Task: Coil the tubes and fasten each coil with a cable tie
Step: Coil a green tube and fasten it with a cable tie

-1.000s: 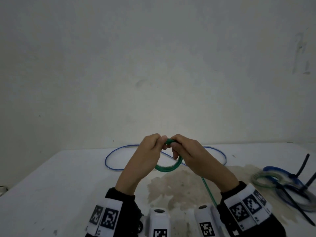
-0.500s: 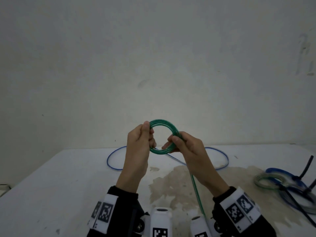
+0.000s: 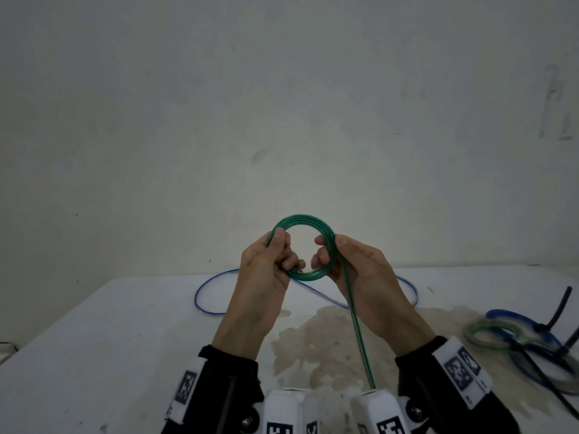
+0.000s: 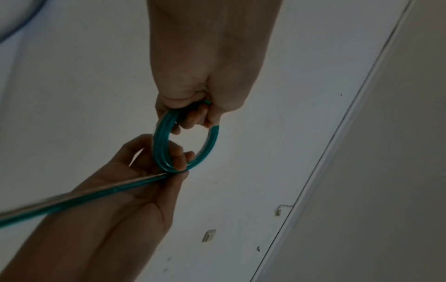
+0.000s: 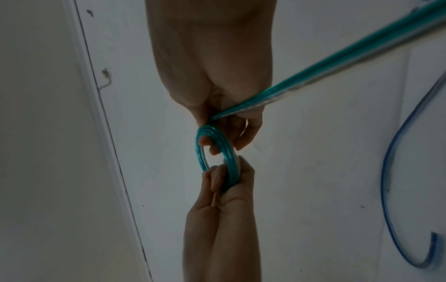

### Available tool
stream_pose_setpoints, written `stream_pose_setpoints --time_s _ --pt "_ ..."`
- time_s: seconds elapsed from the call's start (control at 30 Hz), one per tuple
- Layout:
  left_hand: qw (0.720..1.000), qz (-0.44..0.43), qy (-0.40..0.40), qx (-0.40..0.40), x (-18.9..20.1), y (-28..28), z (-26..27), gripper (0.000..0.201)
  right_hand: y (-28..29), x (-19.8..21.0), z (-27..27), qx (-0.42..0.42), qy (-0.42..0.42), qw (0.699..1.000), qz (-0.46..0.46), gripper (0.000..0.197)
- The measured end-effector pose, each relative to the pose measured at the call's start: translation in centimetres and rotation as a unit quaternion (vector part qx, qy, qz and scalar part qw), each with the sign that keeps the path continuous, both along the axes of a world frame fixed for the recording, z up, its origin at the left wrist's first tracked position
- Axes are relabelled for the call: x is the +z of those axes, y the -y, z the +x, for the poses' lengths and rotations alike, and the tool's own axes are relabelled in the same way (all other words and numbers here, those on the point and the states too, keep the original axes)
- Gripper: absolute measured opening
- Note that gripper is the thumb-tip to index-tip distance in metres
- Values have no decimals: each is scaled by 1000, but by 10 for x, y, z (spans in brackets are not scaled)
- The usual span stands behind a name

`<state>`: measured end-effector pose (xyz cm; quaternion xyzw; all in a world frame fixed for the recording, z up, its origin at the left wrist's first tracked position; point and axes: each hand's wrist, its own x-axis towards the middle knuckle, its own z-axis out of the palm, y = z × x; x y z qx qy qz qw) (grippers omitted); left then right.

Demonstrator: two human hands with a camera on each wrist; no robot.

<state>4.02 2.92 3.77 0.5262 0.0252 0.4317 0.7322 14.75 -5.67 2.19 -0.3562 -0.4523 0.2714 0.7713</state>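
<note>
Gripping both sides, left hand (image 3: 263,277) and right hand (image 3: 366,277), glossy green tube (image 3: 300,220), perhaps four turns.

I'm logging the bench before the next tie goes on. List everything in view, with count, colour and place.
green tube coil: one, green, held up between both hands, loose tail running down toward the person
blue tube: one, blue, looped loose on the table behind the hands
tied coils: a pile, blue and pale green, black cable ties, table's right side
table: one, white, stained at centre
left hand: grips coil's left side
right hand: grips coil's right side
</note>
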Motion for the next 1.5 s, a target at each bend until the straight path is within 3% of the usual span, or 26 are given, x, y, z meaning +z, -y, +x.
stream_pose_setpoints --time_s 0.13,0.27,0.4,0.57,0.7,0.83,1.03,1.2,1.37,1.5 --pt "995 71 -60 -23 -1 -5 -5 27 5 3 7 -13 6 1000 -9 27" --pt "978 183 -96 0 1 -14 -15 18 8 4 8 -31 79 995 -46 29" --pt "960 231 -158 -20 2 -14 -21 21 8 3 3 -35 144 985 -89 31" --pt "974 175 -141 26 -1 -12 -12 28 3 1 -2 -162 260 947 -92 29" --pt "996 63 -47 35 1 -13 -7 28 1 -1 -5 -151 253 951 -98 25" --pt "996 -41 57 55 5 -19 -7 30 -6 -7 -16 -146 270 947 -94 22" --pt "999 -29 40 -15 -2 4 7 28 -10 -7 -13 -240 196 949 -51 25" --pt "997 52 -38 -44 -4 -11 -5 28 -5 -7 9 -281 304 907 -76 28" --pt "988 109 -106 -21 -4 -22 -14 35 -3 -8 5 -240 387 882 -122 24" --pt "996 47 -59 -37 -1 -21 -14 28 -3 -6 1 -191 363 905 -109 26"
